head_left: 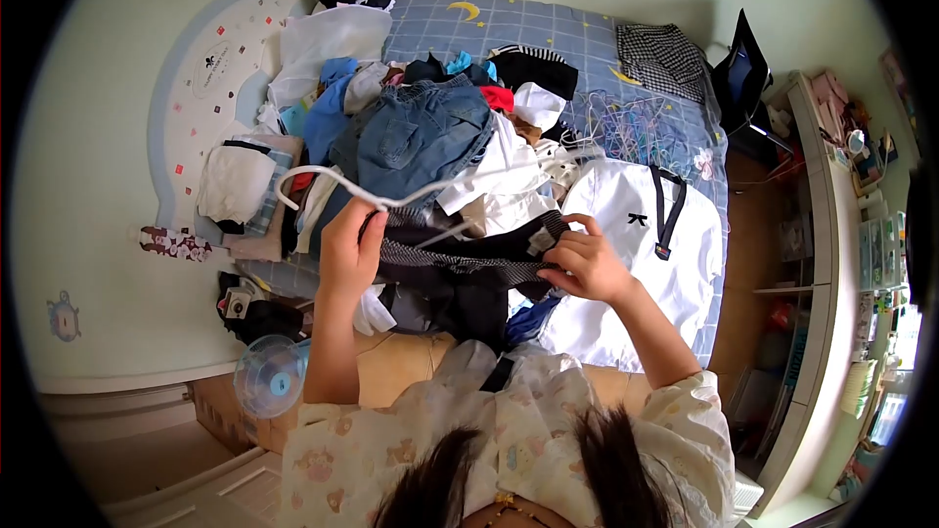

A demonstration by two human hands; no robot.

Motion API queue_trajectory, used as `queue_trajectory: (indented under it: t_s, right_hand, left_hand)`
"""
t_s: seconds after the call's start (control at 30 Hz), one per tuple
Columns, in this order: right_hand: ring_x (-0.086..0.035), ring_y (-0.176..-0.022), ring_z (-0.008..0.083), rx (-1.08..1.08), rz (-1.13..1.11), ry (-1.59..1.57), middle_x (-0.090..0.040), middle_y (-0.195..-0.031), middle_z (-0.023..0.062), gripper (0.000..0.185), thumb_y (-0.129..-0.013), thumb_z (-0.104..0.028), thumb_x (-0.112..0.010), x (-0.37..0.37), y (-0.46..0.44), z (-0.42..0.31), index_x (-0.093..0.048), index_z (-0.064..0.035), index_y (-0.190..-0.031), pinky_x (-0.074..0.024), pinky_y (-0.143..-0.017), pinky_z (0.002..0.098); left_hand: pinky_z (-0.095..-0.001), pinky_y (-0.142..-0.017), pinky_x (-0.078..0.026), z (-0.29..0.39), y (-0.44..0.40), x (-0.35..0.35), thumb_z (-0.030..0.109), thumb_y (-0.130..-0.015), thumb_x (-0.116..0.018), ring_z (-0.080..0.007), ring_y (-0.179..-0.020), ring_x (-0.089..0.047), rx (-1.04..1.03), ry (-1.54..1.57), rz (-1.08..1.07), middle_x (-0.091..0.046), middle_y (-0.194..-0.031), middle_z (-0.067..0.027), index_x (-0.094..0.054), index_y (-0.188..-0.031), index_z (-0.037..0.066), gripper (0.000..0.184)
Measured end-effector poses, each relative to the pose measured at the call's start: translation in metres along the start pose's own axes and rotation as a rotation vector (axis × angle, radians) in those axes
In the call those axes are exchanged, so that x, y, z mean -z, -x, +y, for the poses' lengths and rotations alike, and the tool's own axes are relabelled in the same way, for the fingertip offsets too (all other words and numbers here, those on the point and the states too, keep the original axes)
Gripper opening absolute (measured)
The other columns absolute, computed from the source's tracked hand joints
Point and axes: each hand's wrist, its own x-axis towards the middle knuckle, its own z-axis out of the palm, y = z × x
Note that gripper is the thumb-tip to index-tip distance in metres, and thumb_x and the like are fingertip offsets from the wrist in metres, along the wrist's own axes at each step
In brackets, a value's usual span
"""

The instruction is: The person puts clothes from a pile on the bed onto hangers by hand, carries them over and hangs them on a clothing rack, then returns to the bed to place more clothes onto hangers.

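Note:
My left hand (349, 246) is closed around the neck of a white clothes hanger (337, 179), whose hook points left and whose arms reach right over the clothes. A black garment (465, 308) with a finely patterned edge hangs between my hands, its opening facing up. The fingers of my right hand (590, 259) pinch its right edge. Whether my left fingers also grip the garment is hard to see. Behind it lies a heap of clothes with denim (416, 137) on top. To the right, a white shirt (626, 264) with a black ribbon lies spread out.
The bed has a blue checked sheet (558, 22). A tangle of thin hangers (631, 127) lies at its right, near a checked garment (663, 61) and a laptop (748, 64). Shelves (804, 264) line the right side. A clear blue fan (272, 376) stands at lower left.

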Motion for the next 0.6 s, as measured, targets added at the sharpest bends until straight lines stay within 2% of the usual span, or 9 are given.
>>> queue_trajectory:
  t_s: [0.1, 0.2, 0.23, 0.33, 0.37, 0.4, 0.47, 0.6]
  right_hand:
    - [-0.059, -0.069, 0.0201, 0.001, -0.011, 0.158, -0.059, -0.074, 0.0016, 0.024, -0.071, -0.021, -0.077, 0.022, 0.006, 0.009, -0.058, -0.0087, -0.079, -0.041, -0.092, 0.0464]
    - [-0.059, -0.07, 0.0198, 0.107, 0.049, 0.261, -0.058, -0.072, 0.0012, 0.021, -0.069, -0.017, -0.076, 0.042, 0.004, 0.015, -0.058, -0.01, -0.077, -0.0408, -0.095, 0.047]
    - [-0.057, -0.067, 0.0176, 0.145, 0.06, 0.308, -0.051, -0.068, -0.0004, 0.021, -0.071, -0.017, -0.074, 0.049, 0.001, 0.011, -0.055, -0.0102, -0.076, -0.0455, -0.089, 0.0407]
    - [-0.056, -0.067, 0.0178, 0.215, 0.07, 0.325, -0.052, -0.07, 0.0006, 0.021, -0.07, -0.015, -0.074, 0.057, 0.001, 0.005, -0.056, -0.0088, -0.079, -0.0495, -0.075, 0.0359]
    - [-0.057, -0.066, 0.0181, 0.227, 0.048, 0.323, -0.053, -0.071, 0.0012, 0.022, -0.069, -0.014, -0.074, 0.059, 0.003, 0.003, -0.056, -0.0076, -0.082, -0.0492, -0.064, 0.032]
    - [-0.056, -0.066, 0.0182, 0.238, 0.054, 0.318, -0.053, -0.071, 0.0012, 0.023, -0.069, -0.014, -0.074, 0.061, 0.003, -0.002, -0.056, -0.0076, -0.082, -0.0489, -0.063, 0.0314]
    - [-0.056, -0.065, 0.0182, 0.262, 0.063, 0.311, -0.054, -0.072, 0.0012, 0.023, -0.069, -0.014, -0.074, 0.069, 0.001, -0.017, -0.057, -0.0074, -0.082, -0.0483, -0.061, 0.0303]
    - [-0.054, -0.06, 0.0176, 0.311, 0.128, 0.32, -0.054, -0.069, 0.001, 0.021, -0.068, -0.014, -0.075, 0.079, -0.002, -0.049, -0.057, -0.008, -0.076, -0.0444, -0.055, 0.029]
  left_hand:
    - [-0.0323, -0.056, -0.045, -0.002, 0.012, -0.004, 0.008, -0.087, -0.058, -0.03, -0.06, -0.056, -0.152, -0.081, -0.031, -0.058, -0.073, -0.0134, -0.06, -0.091, 0.001, 0.008]
    - [-0.0361, -0.052, -0.044, -0.008, 0.022, -0.009, 0.012, -0.086, -0.058, -0.0338, -0.059, -0.057, -0.243, -0.122, -0.077, -0.059, -0.072, -0.0125, -0.058, -0.082, 0.002, 0.01]
    - [-0.0362, -0.051, -0.043, -0.009, 0.025, -0.008, 0.012, -0.087, -0.057, -0.0336, -0.058, -0.056, -0.242, -0.116, -0.102, -0.058, -0.071, -0.0122, -0.057, -0.079, 0.002, 0.012]
    - [-0.0373, -0.047, -0.039, -0.009, 0.031, 0.0, 0.013, -0.087, -0.055, -0.0326, -0.052, -0.052, -0.279, -0.092, -0.158, -0.052, -0.064, -0.0123, -0.051, -0.071, 0.002, 0.02]
    - [-0.0376, -0.047, -0.038, -0.008, 0.032, 0.005, 0.013, -0.087, -0.055, -0.0326, -0.051, -0.051, -0.269, -0.095, -0.177, -0.051, -0.063, -0.0127, -0.05, -0.07, 0.001, 0.021]
    - [-0.0379, -0.046, -0.037, -0.007, 0.033, 0.01, 0.013, -0.087, -0.054, -0.0325, -0.05, -0.05, -0.262, -0.094, -0.195, -0.05, -0.062, -0.013, -0.05, -0.07, 0.001, 0.021]
    - [-0.0374, -0.045, -0.031, -0.005, 0.033, 0.018, 0.021, -0.09, -0.052, -0.032, -0.046, -0.044, -0.184, 0.049, -0.139, -0.04, -0.055, -0.0127, -0.043, -0.063, 0.001, 0.036]
    - [-0.0368, -0.044, -0.029, -0.012, 0.044, 0.038, 0.032, -0.093, -0.048, -0.0307, -0.045, -0.041, -0.187, 0.129, -0.224, -0.038, -0.053, -0.0118, -0.04, -0.06, 0.002, 0.046]
